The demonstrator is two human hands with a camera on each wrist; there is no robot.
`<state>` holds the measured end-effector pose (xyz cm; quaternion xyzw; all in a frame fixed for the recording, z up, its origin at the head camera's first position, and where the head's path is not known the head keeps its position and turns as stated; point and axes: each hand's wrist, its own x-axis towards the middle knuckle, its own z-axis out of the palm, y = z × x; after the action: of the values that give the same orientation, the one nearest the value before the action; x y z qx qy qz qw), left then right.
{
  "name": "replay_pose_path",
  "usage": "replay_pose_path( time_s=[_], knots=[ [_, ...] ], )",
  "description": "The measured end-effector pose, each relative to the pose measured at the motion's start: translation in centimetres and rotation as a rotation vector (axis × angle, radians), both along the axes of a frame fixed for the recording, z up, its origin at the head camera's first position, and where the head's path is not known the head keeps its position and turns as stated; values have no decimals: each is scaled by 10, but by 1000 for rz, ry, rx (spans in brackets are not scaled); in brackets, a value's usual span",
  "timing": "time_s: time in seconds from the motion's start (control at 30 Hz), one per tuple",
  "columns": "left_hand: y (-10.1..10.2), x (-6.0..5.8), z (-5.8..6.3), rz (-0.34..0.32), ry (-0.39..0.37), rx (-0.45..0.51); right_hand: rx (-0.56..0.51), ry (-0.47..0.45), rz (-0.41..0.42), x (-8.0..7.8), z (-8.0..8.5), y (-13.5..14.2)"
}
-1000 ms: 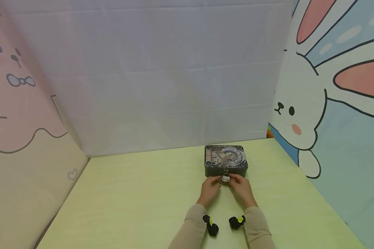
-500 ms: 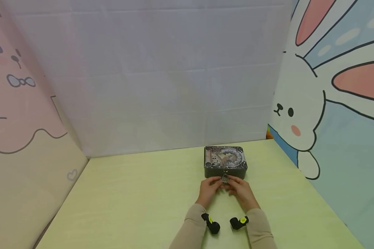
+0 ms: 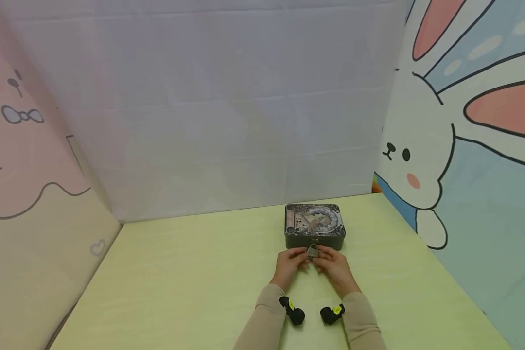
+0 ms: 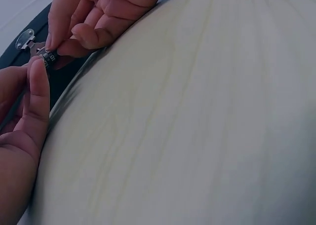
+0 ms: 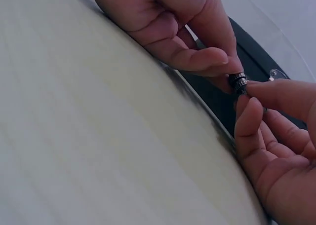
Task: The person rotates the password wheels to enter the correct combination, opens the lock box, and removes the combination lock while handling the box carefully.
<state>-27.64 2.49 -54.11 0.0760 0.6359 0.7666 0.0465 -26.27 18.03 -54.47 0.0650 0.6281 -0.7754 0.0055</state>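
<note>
A dark tin box (image 3: 315,219) with an ornate printed lid stands on the table, its lid down. At its front hangs a small combination padlock (image 3: 312,251), below a metal hasp (image 4: 24,38). My left hand (image 3: 287,266) pinches the padlock from the left side, and my right hand (image 3: 339,273) pinches it from the right. Close up in the right wrist view, fingertips of both hands meet at the ridged number dials (image 5: 238,80). White digits show on the dials (image 4: 49,58) in the left wrist view. Fingers cover much of the lock body.
The pale yellow-green table (image 3: 192,277) spreads out to the left and in front of the box. A white sheet (image 3: 227,116) hangs behind it. On the right stands a wall panel with a cartoon rabbit (image 3: 424,180), on the left a pink one (image 3: 26,155).
The padlock has turned in my fingers, from a bright face to a darker one. My right fingers have drawn in closer beneath it. The box stays in place.
</note>
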Motion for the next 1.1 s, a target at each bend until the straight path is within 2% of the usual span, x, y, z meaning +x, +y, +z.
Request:
replay_pose_path(
  time_s=[0.2,0.47,0.83,1.1],
  knots=[
    [5,-15,-22,8,-15,-14,35,11,-5,-1,2,-1],
    [6,-14,-22,11,1,-9,40,17,-5,-2,2,-2],
    [6,-12,-20,9,-34,-4,28,21,-7,-1,1,-2],
    [8,-13,-22,12,-16,-24,12,28,-5,-3,0,-2]
  ],
)
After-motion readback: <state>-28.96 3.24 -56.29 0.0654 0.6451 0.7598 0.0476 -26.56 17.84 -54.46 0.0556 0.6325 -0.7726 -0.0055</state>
